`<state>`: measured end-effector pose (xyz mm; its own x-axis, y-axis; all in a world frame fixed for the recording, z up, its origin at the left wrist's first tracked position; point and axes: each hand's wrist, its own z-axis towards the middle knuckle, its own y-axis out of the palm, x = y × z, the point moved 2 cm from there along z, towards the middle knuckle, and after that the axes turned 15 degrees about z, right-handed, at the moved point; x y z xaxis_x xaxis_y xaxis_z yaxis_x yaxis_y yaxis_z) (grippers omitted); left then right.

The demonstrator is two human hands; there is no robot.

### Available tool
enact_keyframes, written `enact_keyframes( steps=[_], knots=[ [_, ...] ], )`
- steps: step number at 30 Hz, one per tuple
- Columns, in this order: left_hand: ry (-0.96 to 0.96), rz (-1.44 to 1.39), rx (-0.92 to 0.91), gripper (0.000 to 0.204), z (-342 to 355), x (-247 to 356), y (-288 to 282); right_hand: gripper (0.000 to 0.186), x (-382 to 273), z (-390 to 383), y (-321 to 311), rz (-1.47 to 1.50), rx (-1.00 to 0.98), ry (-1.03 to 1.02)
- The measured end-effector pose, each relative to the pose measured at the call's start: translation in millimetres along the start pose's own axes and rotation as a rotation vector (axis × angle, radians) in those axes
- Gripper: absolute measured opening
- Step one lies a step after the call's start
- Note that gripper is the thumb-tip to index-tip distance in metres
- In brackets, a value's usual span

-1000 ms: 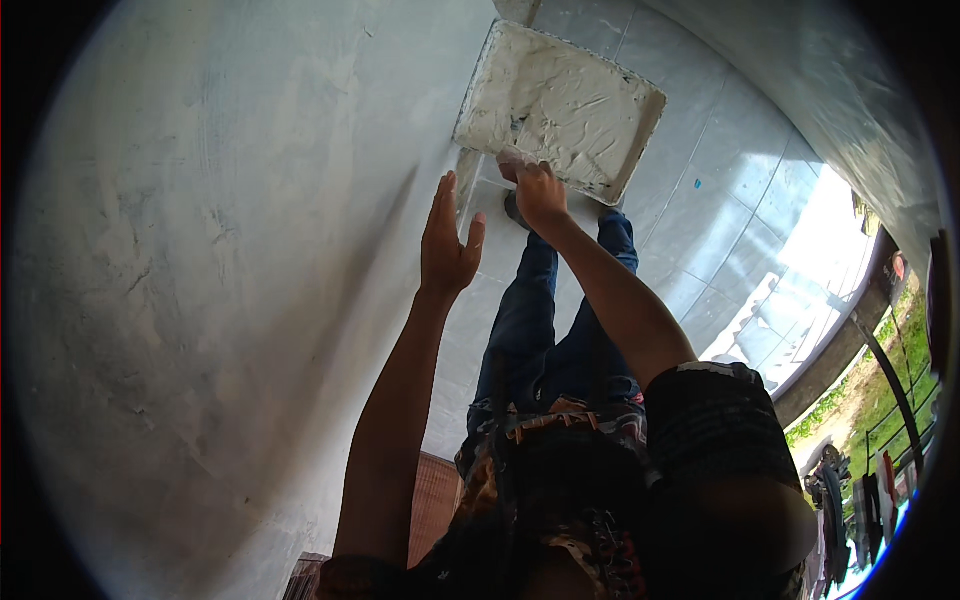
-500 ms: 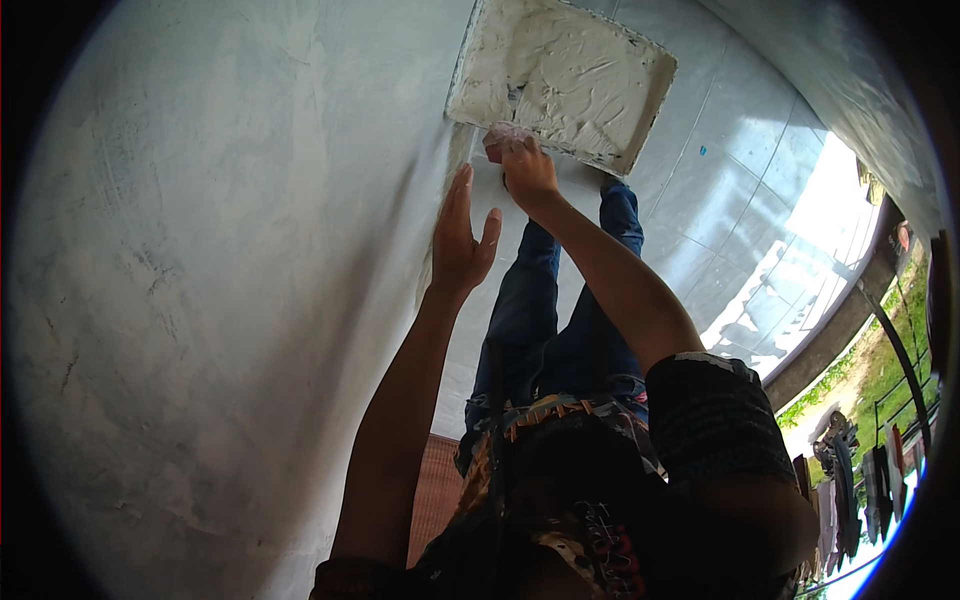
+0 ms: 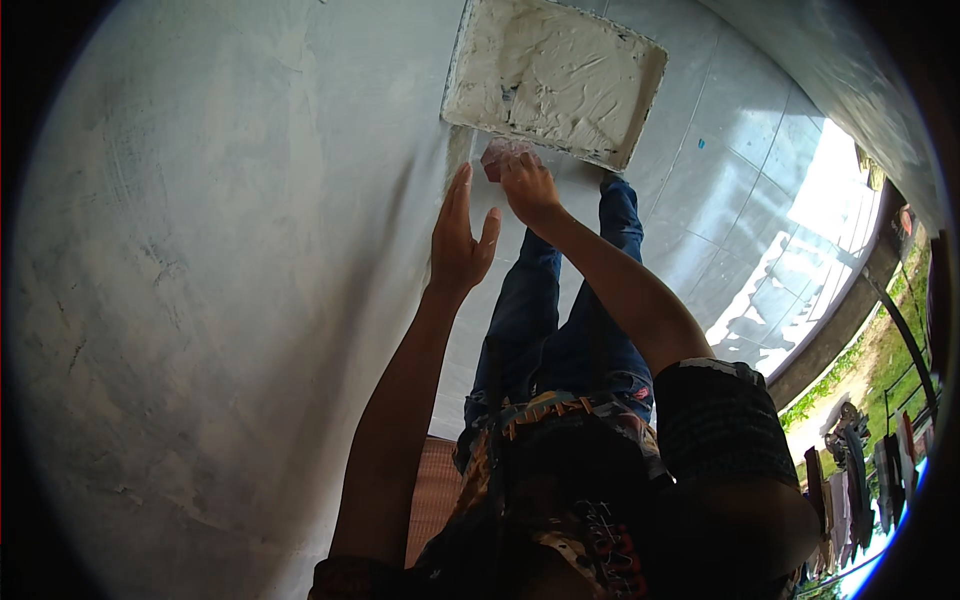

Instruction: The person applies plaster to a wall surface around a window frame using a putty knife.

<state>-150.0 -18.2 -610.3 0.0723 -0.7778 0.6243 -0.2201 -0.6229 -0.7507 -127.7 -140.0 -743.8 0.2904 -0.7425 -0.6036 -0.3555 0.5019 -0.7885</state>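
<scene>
My right hand [image 3: 530,188] is closed on a small pinkish-red block [image 3: 494,160] whose exact kind I cannot make out. The block is just on the near side of a shallow rectangular tray [image 3: 655,85], whose floor is spread with off-white paste [image 3: 570,75]. To the left, my left hand [image 3: 461,240] is empty, fingers stretched upward and thumb apart. It is beside the grey-white smeared wall [image 3: 250,230]; whether it touches the wall I cannot tell.
My legs in blue jeans [image 3: 520,310] stand below my hands, near the tray. Grey floor tiles [image 3: 690,190] stretch to the right, with bright light on them. Beyond a low curved edge [image 3: 840,320] lies grass, with hanging clothes [image 3: 850,480] at the lower right.
My right hand has drawn the pinkish block slightly back from the tray's near edge toward me. My left hand stays nearly still.
</scene>
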Motion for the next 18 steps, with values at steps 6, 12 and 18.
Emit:
enact_keyframes(
  steps=[6, 12, 18],
  knots=[
    [-0.012, 0.017, 0.003, 0.063, -1.3, 1.9, -2.7, 0.027, -12.8, -59.2, 12.9, 0.417, -0.206, 0.169],
    [-0.037, 0.027, 0.027, 0.062, 0.1, -4.4, -5.6, 0.027, 16.3, -84.2, 14.2, 1.518, -0.068, 1.187],
    [-0.05, 0.052, 0.027, 0.061, -6.6, -14.8, -7.4, 0.025, 29.3, -30.4, -6.3, 2.128, 0.395, 1.023]
  ],
)
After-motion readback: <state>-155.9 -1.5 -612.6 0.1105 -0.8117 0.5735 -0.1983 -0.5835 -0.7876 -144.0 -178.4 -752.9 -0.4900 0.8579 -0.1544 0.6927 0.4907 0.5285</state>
